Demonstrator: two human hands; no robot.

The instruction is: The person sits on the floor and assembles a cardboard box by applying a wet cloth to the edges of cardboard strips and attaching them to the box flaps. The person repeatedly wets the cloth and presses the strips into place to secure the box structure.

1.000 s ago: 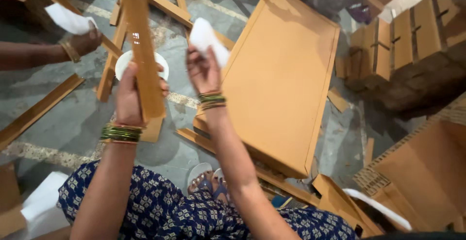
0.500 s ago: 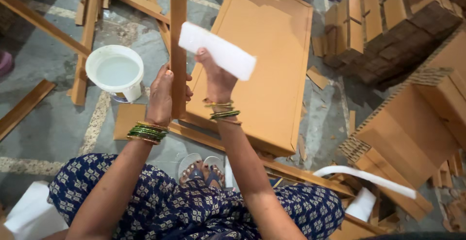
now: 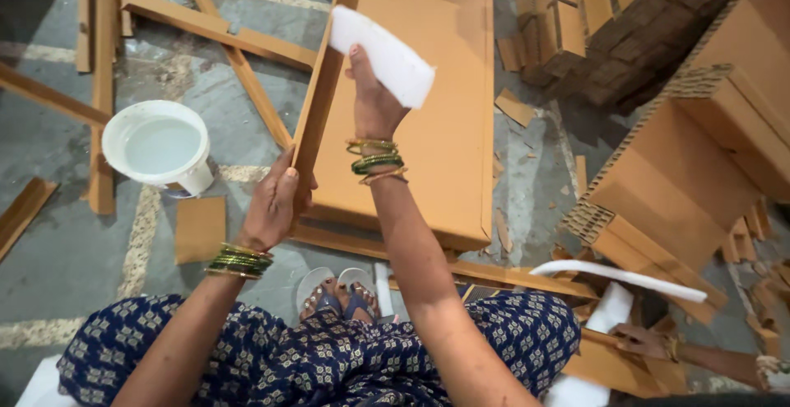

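Risk: we judge that the strip [image 3: 315,102] can slip or tip, because only our left hand [image 3: 274,203] holds it at the lower end and it stands on edge against the tray [image 3: 444,127].
Risk two: the bowl [image 3: 158,145] with white liquid sits near our left elbow side on the floor [image 3: 66,267]; a wide move of the arm could knock it.
Left hand: closed around the lower end of the strip, thumb on one face, fingers on the other.
Right hand [image 3: 374,102]: closed on a white pad [image 3: 383,55], which is lifted above the tray, just beside the top part of the strip.
Strip position: along the left wall of the tray, touching it.
Nearby: another person's hand [image 3: 646,341] at the lower right, well apart from ours.
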